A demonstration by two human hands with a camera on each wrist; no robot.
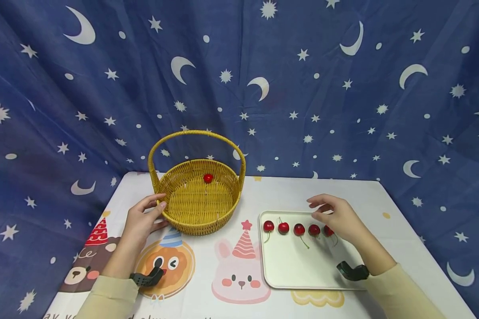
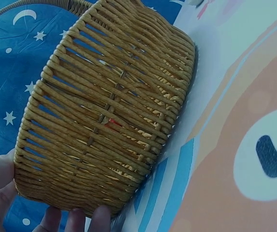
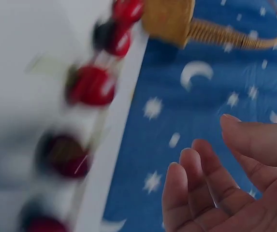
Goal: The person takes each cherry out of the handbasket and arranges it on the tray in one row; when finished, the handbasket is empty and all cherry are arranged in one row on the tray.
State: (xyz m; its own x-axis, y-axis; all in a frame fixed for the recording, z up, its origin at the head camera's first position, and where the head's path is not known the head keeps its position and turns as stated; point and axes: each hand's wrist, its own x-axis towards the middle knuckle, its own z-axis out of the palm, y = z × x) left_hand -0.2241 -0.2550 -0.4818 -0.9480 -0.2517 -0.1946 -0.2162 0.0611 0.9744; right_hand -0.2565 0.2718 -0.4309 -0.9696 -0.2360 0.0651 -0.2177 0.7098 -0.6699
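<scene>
At the left side of the yellow wicker basket (image 1: 201, 228), my left hand (image 1: 143, 218) holds the rim. In the left wrist view, the thumb lies at the rim and the fingertips (image 2: 99, 218) touch the woven wall. A single red cherry (image 1: 208, 178) is inside the basket, toward the back. My right hand (image 1: 339, 218) hovers over the back of a white tray (image 1: 295, 268), fingers loosely bent and holding nothing. A row of several cherries with stems lies along the tray's back; the rightmost cherry (image 1: 328, 231) is partly hidden by this hand.
A tall arched handle (image 1: 197, 132) rises over the basket. The white tablecloth (image 1: 231, 212) has cartoon prints. Behind the table hangs a blue curtain (image 1: 223, 110) with moons and stars. Each wrist wears a black band (image 1: 353, 271).
</scene>
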